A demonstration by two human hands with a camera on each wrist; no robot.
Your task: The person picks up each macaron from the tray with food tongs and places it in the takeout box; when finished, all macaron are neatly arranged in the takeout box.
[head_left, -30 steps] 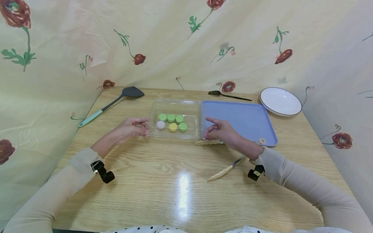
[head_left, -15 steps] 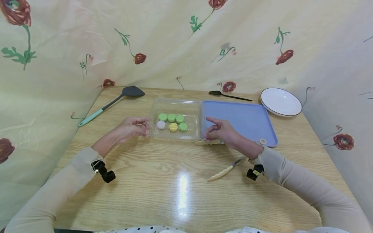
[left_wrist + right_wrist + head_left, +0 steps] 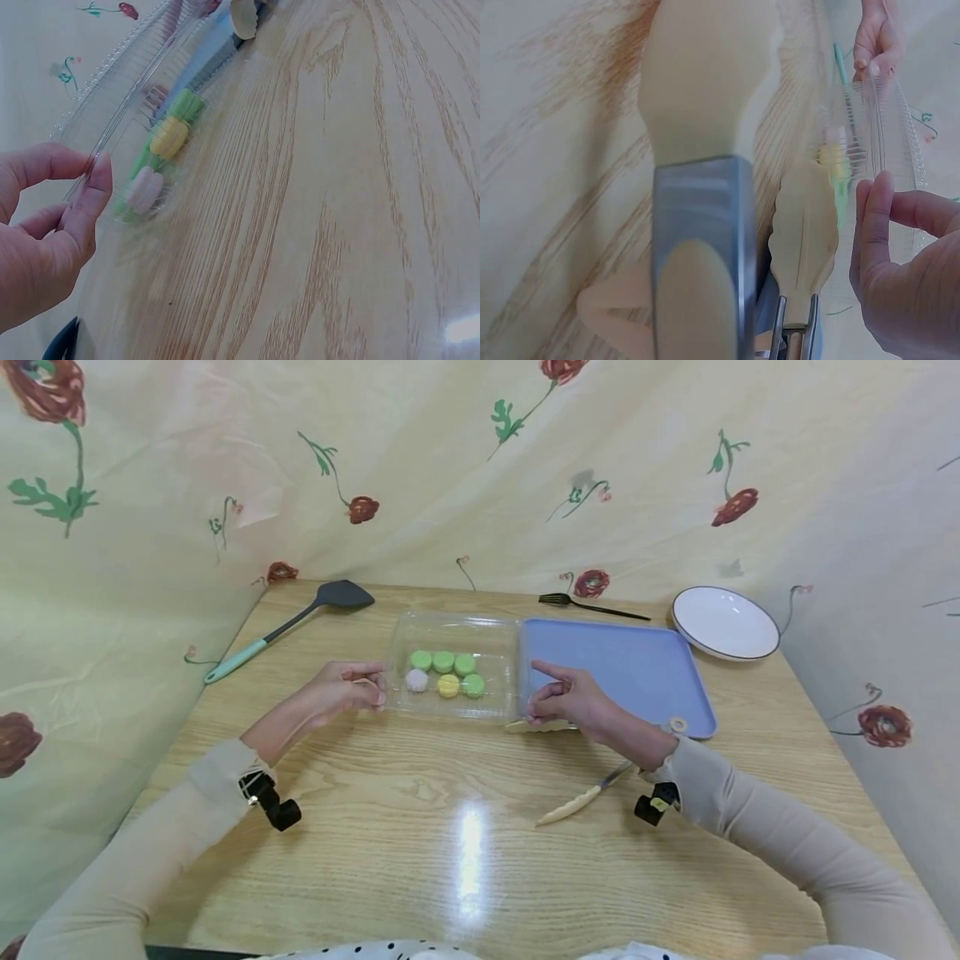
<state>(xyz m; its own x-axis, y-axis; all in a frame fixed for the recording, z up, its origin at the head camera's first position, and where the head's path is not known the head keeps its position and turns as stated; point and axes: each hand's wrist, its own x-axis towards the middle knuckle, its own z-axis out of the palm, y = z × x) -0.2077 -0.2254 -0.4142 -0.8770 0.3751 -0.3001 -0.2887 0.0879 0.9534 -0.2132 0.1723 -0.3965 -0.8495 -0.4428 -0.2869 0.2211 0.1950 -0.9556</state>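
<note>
A clear plastic food container (image 3: 498, 685) with its lid down sits mid-table. Inside lie macarons: several green ones (image 3: 443, 662), a yellow one (image 3: 448, 686) and a pale lilac one (image 3: 417, 680). My left hand (image 3: 341, 689) pinches the rim at the container's left end; the left wrist view shows thumb and fingers meeting there. At the opposite end my right hand (image 3: 572, 700) pinches the rim, its index finger extended in the head view. Spread tongs with cream tips (image 3: 570, 808) lie beneath my right wrist, partly hidden by that hand and forearm.
To the right of the container is a blue tray (image 3: 622, 664), its left edge close to it. A black fork (image 3: 596, 607) and a white dish (image 3: 724, 622) lie at the back right. The turner (image 3: 281, 628), dark with a mint handle, rests at the back left. Floral cloth hangs behind.
</note>
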